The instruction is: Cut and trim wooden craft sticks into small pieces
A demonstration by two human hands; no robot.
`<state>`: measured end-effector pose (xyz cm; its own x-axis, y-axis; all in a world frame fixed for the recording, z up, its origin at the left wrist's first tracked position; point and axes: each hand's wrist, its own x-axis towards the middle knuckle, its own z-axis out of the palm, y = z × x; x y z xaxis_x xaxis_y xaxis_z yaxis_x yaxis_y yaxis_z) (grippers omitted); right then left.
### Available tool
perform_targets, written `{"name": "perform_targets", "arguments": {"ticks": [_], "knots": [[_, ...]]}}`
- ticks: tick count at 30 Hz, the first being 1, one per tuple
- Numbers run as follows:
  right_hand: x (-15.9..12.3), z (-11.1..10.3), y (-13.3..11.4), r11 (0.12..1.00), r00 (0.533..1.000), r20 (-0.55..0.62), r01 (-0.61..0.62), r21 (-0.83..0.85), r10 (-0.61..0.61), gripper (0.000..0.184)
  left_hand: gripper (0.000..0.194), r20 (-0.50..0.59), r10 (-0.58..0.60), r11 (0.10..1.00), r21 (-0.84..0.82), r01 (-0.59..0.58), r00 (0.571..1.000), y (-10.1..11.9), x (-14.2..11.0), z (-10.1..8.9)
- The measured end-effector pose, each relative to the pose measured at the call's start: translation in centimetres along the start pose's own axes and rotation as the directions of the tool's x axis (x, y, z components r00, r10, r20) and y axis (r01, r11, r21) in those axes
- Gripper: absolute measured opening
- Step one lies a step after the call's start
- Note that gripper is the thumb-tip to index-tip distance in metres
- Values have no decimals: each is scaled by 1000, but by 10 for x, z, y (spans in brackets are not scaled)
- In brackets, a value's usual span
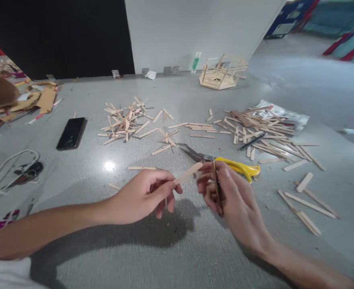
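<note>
My left hand (152,192) pinches one end of a wooden craft stick (189,173) between thumb and fingers, above the table. The stick slants up to the right, and its far end reaches the fingertips of my right hand (228,196); whether they touch is unclear. My right hand is closed around a thin, brown, dark-edged tool (216,186), held nearly upright; its kind does not show. Just behind that hand lie metal snips with yellow handles (238,165), partly covered by my fingers. A lone craft stick (141,168) lies beyond my left hand.
Craft stick piles lie at the centre left (127,120) and right (264,128), the latter with a dark pen (253,141). Against the wall stand a stick-built frame (220,76) and a glue tube (196,63). A phone (71,134) and cables (11,168) lie left.
</note>
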<state>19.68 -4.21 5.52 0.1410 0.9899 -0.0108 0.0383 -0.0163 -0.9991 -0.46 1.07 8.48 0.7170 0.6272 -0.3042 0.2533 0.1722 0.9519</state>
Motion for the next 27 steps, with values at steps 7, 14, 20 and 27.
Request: {"name": "perform_targets", "arguments": {"ticks": [7, 14, 20, 27], "knots": [[20, -14, 11, 786, 990, 71, 140, -602, -122, 21, 23, -192, 56, 997, 72, -43, 980, -3, 7, -10], [21, -15, 20, 554, 963, 236, 269, -788, -131, 23, 18, -236, 41, 994, 108, -15, 971, 1, 8, -15], [24, -16, 25, 533, 954, 253, 299, -792, -160, 23, 14, -253, 15, 971, 235, 46, 967, -11, 18, -26], [29, -20, 24, 701, 967, 100, 240, -672, -236, 19, 21, -116, -157, 938, 293, 185, 981, -34, 37, -52]]}}
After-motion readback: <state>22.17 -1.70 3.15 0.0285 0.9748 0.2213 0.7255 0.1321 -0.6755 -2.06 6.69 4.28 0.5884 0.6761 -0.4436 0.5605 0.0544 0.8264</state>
